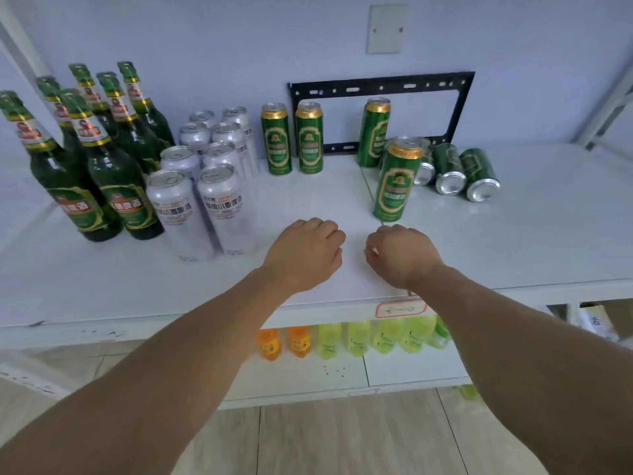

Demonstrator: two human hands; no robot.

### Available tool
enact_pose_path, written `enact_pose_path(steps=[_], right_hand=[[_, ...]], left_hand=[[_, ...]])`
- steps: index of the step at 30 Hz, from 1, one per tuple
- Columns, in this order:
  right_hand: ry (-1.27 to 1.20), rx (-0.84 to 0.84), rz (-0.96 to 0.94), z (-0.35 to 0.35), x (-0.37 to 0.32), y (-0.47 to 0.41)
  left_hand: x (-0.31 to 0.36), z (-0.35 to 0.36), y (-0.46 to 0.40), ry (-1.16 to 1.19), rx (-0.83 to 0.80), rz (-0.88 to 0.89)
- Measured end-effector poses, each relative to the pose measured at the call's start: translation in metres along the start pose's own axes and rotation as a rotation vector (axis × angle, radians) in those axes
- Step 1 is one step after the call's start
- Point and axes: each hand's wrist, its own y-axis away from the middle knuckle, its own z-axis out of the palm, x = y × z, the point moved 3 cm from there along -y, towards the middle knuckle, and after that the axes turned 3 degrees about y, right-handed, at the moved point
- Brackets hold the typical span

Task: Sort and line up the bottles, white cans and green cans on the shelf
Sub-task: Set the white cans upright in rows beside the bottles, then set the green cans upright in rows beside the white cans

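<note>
Several green bottles (pixel 116 186) stand grouped at the left of the white shelf (pixel 534 245). Right of them several white cans (pixel 222 200) stand in two rows. Two green cans (pixel 277 138) stand side by side at the back, a third (pixel 374 132) stands further right, and one (pixel 394 181) stands nearer the front. Three green cans (pixel 479 176) lie on their sides at the right. My left hand (pixel 305 252) and my right hand (pixel 400 255) hover over the shelf's front, fingers loosely curled, holding nothing. The right hand is just below the front green can.
A black metal bracket (pixel 380 87) leans on the wall behind the cans, under a white wall plate (pixel 387 29). Orange and yellow-green drink bottles (pixel 359 337) line the lower shelf. A label (pixel 400 308) is stuck on the shelf's front edge. Wood floor lies below.
</note>
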Motion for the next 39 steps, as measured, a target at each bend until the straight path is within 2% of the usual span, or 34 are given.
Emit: enact_pose_path(steps=[5, 9, 13, 15, 17, 20, 22, 30, 34, 39], right_hand=[[0.025, -0.007, 0.013, -0.006, 0.079, 0.01], [-0.023, 0.009, 0.08, -0.006, 0.133, 0.005], [-0.131, 0.046, 0.198, -0.002, 0.177, -0.011], [-0.201, 0.086, 0.282, 0.001, 0.198, -0.023], [-0.234, 0.122, 0.363, 0.006, 0.22, -0.036], [-0.292, 0.135, 0.491, 0.016, 0.252, -0.056], [-0.354, 0.119, 0.567, 0.024, 0.271, -0.069], [-0.644, -0.037, 0.792, 0.056, 0.317, -0.124], [-0.733, -0.118, 0.807, 0.073, 0.32, -0.139], [-0.687, -0.25, 0.802, 0.068, 0.337, -0.131]], left_hand=[[0.045, -0.001, -0.057, 0.029, 0.066, -0.051], [0.06, 0.002, -0.09, 0.21, 0.096, -0.337], [0.059, 0.015, -0.116, 0.454, 0.283, -0.587], [0.065, 0.017, -0.131, 0.452, 0.412, -0.558], [0.084, 0.02, -0.152, 0.471, 0.448, -0.441], [0.111, 0.036, -0.192, 0.605, 0.385, -0.316], [0.117, 0.053, -0.223, 0.671, 0.319, -0.32], [0.098, 0.114, -0.336, 0.862, 0.103, -0.616], [0.084, 0.142, -0.378, 0.94, -0.057, -0.778], [0.089, 0.148, -0.404, 0.787, -0.181, -0.809]])
